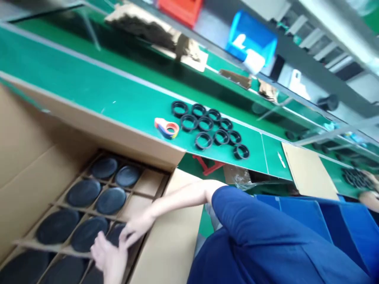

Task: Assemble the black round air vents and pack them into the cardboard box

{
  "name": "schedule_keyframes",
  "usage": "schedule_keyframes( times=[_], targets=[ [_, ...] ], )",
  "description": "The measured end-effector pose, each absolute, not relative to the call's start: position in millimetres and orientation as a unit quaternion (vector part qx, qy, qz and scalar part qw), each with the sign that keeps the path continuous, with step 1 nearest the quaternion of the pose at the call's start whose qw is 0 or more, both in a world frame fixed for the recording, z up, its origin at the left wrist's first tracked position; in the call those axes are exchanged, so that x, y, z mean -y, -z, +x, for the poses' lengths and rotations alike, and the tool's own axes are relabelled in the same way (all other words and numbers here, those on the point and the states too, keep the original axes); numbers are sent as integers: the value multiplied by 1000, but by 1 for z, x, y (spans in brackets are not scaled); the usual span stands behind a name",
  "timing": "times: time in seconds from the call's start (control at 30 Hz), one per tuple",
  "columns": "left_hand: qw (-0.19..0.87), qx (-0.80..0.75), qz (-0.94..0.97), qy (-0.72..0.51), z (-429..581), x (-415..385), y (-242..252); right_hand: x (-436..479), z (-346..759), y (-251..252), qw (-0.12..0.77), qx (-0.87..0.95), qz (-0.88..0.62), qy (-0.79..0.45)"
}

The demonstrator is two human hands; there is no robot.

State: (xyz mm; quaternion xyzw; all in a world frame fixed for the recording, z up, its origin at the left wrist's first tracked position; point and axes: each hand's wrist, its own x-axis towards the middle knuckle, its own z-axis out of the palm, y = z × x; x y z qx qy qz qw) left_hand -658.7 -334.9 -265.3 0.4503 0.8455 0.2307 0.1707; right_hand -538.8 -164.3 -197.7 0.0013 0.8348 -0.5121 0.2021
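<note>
A large cardboard box (35, 157) stands open at the lower left, with a cardboard divider grid (60, 203) inside. Black round parts (84, 193) lie in its cells. My right hand (136, 228), on a bare forearm with a blue sleeve, reaches into the box. Its fingers curl on the black round part (116, 233) in a cell by the box's near wall. My left hand (109, 257) comes up from the bottom edge right beside it, over the same cell. Its fingers are blurred.
A green bench (89, 90) runs behind the box. On it lie a cluster of several black rings (211, 129), an orange tape dispenser (167, 128) and a cardboard sheet (308, 171). Blue bins (340, 225) stand at the right. Another person's hand (368, 195) shows at the far right.
</note>
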Motion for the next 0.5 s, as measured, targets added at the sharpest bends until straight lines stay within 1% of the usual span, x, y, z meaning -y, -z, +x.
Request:
schedule_keyframes(
  times=[0.03,0.07,0.1,0.17,0.23,0.27,0.33,0.4,0.47,0.5],
  targets=[
    [153,-836,455,-265,-651,324,254,165,-508,173,169,-826,3,538],
    [129,-825,465,-295,-642,312,240,166,-472,148,116,-826,20,552],
    [98,-812,476,-323,-630,301,225,166,-432,124,67,-828,53,554],
    [45,-779,510,-361,-594,276,194,163,-345,87,-1,-830,158,535],
    [30,-741,549,-385,-538,250,167,156,-256,68,-46,-817,292,495],
    [46,-721,569,-393,-503,238,157,151,-213,65,-69,-804,357,471],
    [137,-684,589,-408,-419,215,146,142,-130,68,-113,-765,466,431],
    [295,-656,562,-409,-323,192,145,134,-55,77,-143,-721,539,411],
    [457,-651,469,-385,-227,170,147,126,17,84,-158,-685,583,407],
    [522,-656,405,-366,-182,159,147,123,52,85,-165,-671,597,407]
  ],
)
